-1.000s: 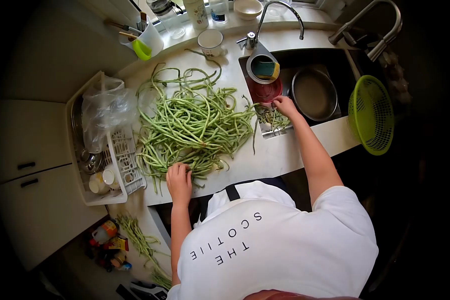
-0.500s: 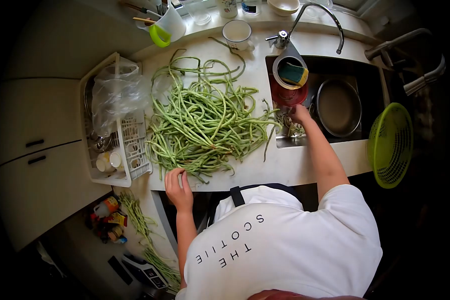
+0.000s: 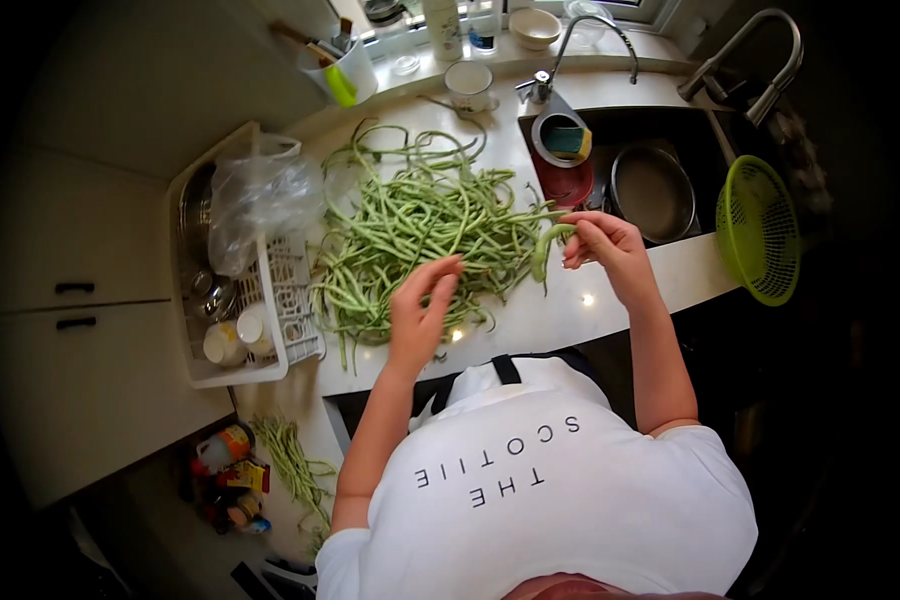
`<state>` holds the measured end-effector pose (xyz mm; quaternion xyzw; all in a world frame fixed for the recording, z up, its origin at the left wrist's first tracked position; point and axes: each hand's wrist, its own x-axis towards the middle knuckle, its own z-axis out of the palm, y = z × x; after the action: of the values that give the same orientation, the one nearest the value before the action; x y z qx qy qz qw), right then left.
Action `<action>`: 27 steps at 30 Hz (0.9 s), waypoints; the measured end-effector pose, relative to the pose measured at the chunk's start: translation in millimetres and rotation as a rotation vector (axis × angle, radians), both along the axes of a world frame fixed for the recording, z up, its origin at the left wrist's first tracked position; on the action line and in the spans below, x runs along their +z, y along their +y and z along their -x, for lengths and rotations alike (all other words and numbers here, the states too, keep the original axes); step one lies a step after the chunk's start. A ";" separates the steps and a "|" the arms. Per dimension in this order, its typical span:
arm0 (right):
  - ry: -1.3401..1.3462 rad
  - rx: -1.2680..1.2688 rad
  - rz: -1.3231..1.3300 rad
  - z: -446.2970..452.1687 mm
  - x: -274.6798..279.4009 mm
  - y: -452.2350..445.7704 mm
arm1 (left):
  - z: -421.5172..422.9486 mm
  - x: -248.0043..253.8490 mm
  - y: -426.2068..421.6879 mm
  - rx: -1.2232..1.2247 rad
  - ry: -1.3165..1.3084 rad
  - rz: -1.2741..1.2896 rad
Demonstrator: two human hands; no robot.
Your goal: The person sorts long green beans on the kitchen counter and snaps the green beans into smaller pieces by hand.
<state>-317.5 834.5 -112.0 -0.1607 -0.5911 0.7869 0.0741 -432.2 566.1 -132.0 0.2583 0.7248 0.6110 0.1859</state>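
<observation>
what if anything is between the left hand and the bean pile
Nothing visible stands between the left hand and the bean pile; its fingertips are right at the near side, though whether they touch is unclear.

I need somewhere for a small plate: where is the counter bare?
Best spot: the counter near its front edge, bordered by the bean pile, the sink and the right hand. A slimmer gap lies between the white mug and the sink. Crowded: the dish rack, and the sink, which holds a pan.
</observation>
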 end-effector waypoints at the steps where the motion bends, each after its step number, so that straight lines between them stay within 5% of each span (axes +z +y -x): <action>1: 0.015 0.044 -0.015 5.6 6.0 -20.4 | -4.7 6.5 5.2 -0.094 -0.177 -0.032; 11: 0.072 0.185 -0.141 27.9 14.4 -109.7 | -12.7 15.6 -35.5 -0.224 -1.029 -0.280; 18: 0.111 0.351 -0.008 33.5 9.7 -120.9 | -22.1 17.4 -56.4 -0.110 -1.065 -0.357; 23: 0.081 0.395 0.107 34.9 14.8 -129.3 | -32.5 18.5 -64.3 0.002 -0.818 -0.291; 27: 0.091 0.382 -0.159 34.3 8.7 -133.8 | -41.5 23.6 -66.8 0.064 -0.587 -0.205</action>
<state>-351.9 700.6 -103.4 -0.0037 -0.6671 0.7441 -0.0372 -390.7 499.3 -108.4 0.0652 0.5825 0.7350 0.3408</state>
